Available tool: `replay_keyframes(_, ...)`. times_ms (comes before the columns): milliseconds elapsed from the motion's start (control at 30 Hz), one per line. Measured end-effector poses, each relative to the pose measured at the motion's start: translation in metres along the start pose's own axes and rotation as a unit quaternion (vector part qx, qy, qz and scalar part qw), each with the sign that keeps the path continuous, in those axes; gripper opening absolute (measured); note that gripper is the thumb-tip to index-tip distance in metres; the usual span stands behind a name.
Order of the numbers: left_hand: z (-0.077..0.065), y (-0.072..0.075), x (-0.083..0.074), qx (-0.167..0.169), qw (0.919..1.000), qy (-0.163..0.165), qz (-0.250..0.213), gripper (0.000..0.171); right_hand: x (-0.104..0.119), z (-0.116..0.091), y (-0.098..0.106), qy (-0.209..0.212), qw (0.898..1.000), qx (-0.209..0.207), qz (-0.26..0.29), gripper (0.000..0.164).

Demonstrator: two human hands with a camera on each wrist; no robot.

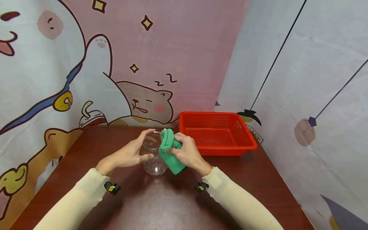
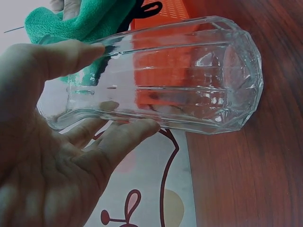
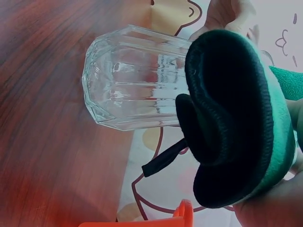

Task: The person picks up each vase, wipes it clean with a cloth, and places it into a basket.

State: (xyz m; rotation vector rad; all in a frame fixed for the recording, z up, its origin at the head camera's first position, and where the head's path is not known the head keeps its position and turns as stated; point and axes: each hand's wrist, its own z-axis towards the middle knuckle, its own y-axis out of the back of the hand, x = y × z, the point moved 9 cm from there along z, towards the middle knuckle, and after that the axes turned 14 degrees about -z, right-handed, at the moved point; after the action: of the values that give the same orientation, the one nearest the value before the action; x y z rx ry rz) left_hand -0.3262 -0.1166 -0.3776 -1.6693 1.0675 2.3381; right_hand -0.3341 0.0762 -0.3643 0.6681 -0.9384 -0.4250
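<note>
A clear glass vase (image 1: 155, 166) with ribbed sides and a wide mouth stands upright at the middle of the table. My left hand (image 1: 130, 154) grips it near the neck, thumb on the near side and fingers round the far side, as the left wrist view shows too. My right hand (image 1: 188, 153) pinches a folded green cloth (image 1: 176, 163) at the right side of the vase's rim. In the right wrist view the cloth (image 3: 279, 127) shows a dark edging and a black loop (image 3: 163, 158). Whether the vase's base touches the table is hard to tell.
A red plastic basket (image 1: 218, 150) with perforated walls stands behind and to the right of my right hand. The brown wooden table (image 1: 155, 204) reaches back to a cartoon-printed cloth backdrop (image 1: 195, 48), with another printed sheet (image 1: 316, 89) along the right.
</note>
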Motion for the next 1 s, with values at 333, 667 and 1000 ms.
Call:
replay_keyframes(333,-0.003,-0.001,0.001,0.001,1.0,-0.006,0.0,0.095,-0.003,0.001,-0.011,-0.002,0.999,0.033,-0.018,0.014)
replay_keyframes(667,-0.002,0.0,0.001,-0.001,0.9999,-0.011,0.001,0.095,-0.004,0.001,-0.02,0.004,0.997,0.058,-0.056,0.02)
replay_keyframes(1000,-0.001,0.0,-0.001,-0.002,0.9998,-0.021,0.005,0.096,-0.005,-0.004,-0.033,0.001,0.988,0.103,-0.116,0.023)
